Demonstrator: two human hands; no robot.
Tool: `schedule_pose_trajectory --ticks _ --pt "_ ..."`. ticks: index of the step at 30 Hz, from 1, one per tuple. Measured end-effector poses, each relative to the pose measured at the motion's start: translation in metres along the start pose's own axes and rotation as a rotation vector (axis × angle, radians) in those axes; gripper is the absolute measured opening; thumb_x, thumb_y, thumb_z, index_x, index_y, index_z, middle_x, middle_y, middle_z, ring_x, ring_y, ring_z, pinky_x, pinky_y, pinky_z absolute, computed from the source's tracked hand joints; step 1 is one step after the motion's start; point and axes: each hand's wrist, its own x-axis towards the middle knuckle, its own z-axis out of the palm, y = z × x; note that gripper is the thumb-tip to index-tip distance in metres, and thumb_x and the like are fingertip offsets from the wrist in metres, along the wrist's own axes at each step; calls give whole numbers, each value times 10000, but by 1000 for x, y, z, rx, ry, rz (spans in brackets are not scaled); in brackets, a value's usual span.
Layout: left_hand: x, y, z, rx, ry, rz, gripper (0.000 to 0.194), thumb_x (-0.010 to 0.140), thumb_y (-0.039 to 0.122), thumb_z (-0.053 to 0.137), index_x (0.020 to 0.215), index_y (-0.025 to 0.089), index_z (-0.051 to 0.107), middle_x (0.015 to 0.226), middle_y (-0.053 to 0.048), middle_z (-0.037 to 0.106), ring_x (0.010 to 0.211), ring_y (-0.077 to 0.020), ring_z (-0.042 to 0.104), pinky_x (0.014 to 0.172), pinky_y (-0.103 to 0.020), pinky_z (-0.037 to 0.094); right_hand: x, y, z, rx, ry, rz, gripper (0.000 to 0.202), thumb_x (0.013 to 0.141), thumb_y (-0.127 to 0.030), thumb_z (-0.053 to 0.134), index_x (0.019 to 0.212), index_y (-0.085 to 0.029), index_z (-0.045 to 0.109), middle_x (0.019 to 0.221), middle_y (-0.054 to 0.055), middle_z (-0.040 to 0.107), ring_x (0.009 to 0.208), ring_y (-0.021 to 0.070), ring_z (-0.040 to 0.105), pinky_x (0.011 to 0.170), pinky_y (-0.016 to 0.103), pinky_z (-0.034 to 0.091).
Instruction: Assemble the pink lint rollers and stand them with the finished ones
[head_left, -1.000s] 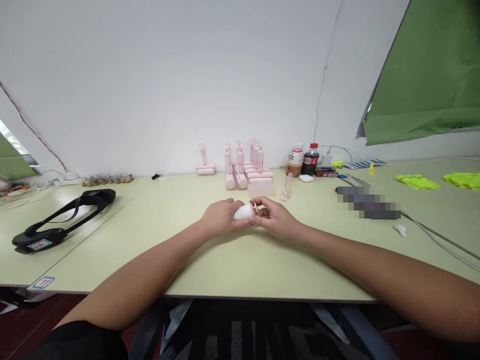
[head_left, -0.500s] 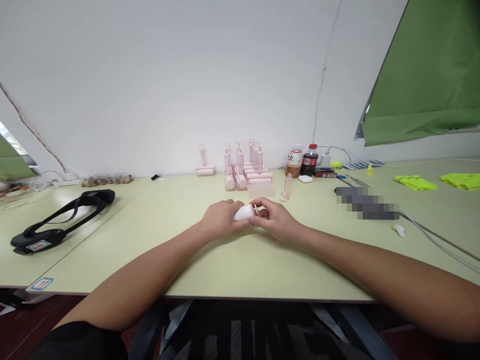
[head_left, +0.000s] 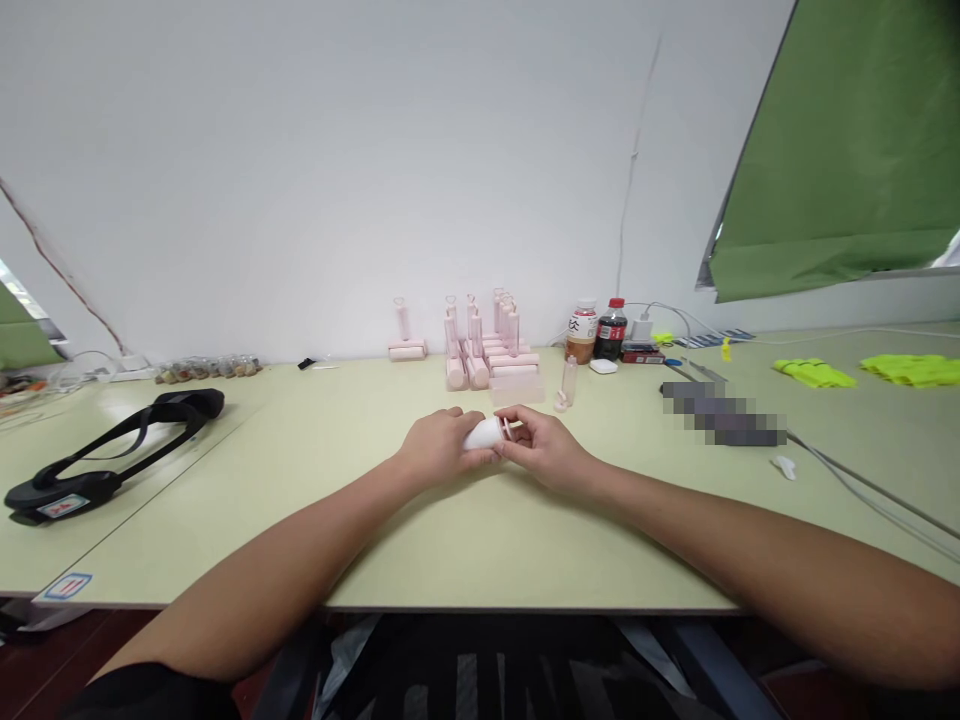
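Observation:
My left hand is closed around a white roll, which lies tilted just over the tabletop. At the roll's right end, my right hand pinches a small pink end piece. Beyond the hands stand several pink rollers with clear upright handles, grouped near the wall. A clear pink handle stands apart, right of the group, with a small pink part at its foot. A translucent pink cover lies in front of the group.
Two drink bottles stand by the wall. A black headset strap lies on the left of the table. On the right are a pixelated dark object, cables and yellow cloths. Small bagged items sit back left.
The camera view has shifted slightly, so the objects appear a little lower and further left. Both hands keep their hold on the roll and its end piece.

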Motion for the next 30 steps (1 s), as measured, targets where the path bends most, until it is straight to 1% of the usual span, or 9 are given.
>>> schedule_pose_trajectory --ticks 6,13,17,24,30 --pt "1 1 1 10 3 -19 470 829 633 527 1100 263 629 907 -35 619 822 -226 608 628 -292 398 1 4 1 -15 9 -30 359 797 -279 632 1136 -178 573 884 38 678 790 194 660 690 317 520" --pt "-1 5 -1 7 21 -41 422 839 600 532 1073 265 636 883 -34 612 814 -223 606 616 -288 395 0 1 2 -29 19 -27 388 804 -285 622 1168 -168 561 960 69 684 852 219 668 752 362 536" --pt "-1 4 0 -22 31 -32 445 843 623 521 1072 259 636 893 -35 614 826 -219 607 641 -289 413 0 0 0 -55 27 -67 359 804 -284 621 1142 -169 582 950 68 676 852 221 662 746 361 536" --pt "-2 2 4 -60 78 -3 506 851 678 470 1076 253 627 873 -28 613 805 -212 601 626 -285 405 2 0 -2 -79 52 -100 361 796 -303 639 1124 -157 605 942 75 675 814 211 651 713 345 536" --pt "-2 2 2 -137 92 -4 471 850 643 501 1052 238 630 900 -28 631 834 -206 604 672 -294 425 2 0 -4 -15 34 -136 404 808 -352 662 1168 -178 604 1029 80 686 866 213 662 740 335 544"
